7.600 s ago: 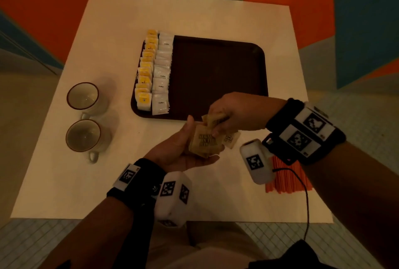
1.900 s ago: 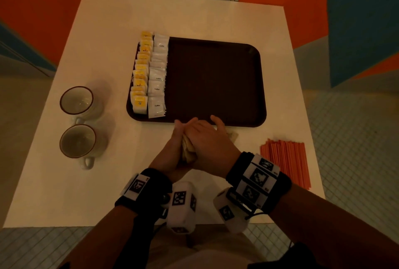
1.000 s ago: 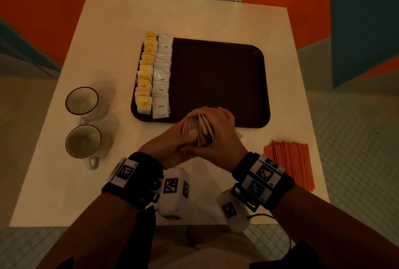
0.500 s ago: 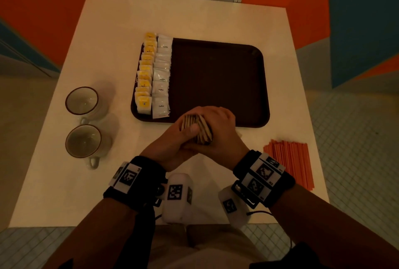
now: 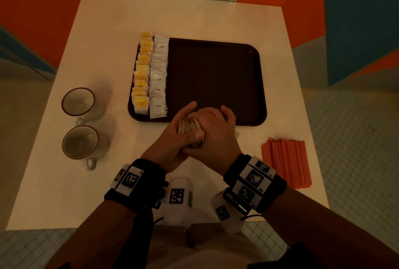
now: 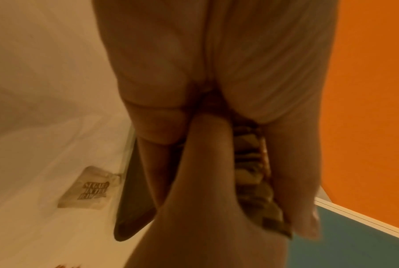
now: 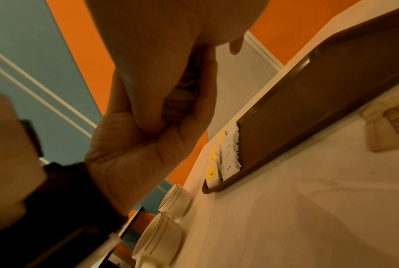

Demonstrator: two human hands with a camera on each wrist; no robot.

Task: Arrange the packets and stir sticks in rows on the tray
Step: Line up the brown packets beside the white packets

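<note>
Both hands are clasped round a stack of brown sugar packets (image 5: pixel 188 126) just over the near rim of the dark brown tray (image 5: pixel 216 70). My left hand (image 5: pixel 175 132) grips the stack from the left and my right hand (image 5: pixel 213 132) wraps it from the right. The packet edges (image 6: pixel 251 172) show between the fingers, and again as the stack (image 7: pixel 182 94) in the right wrist view. On the tray's left side lie a row of yellow packets (image 5: pixel 142 74) and a row of white packets (image 5: pixel 159 76). One loose brown packet (image 6: pixel 89 188) lies on the table. Orange stir sticks (image 5: pixel 286 162) lie at the right.
Two empty cups (image 5: pixel 78 101) (image 5: pixel 80 142) stand on the white table (image 5: pixel 194 16) left of the tray. The stir sticks lie close to the table's right edge. The tray's middle and right part are bare.
Earlier my right hand was laying packets onto the pile in my left palm. Both hands then closed round the stack and lifted it slightly toward the tray's near rim. Little has moved in the last half second.
</note>
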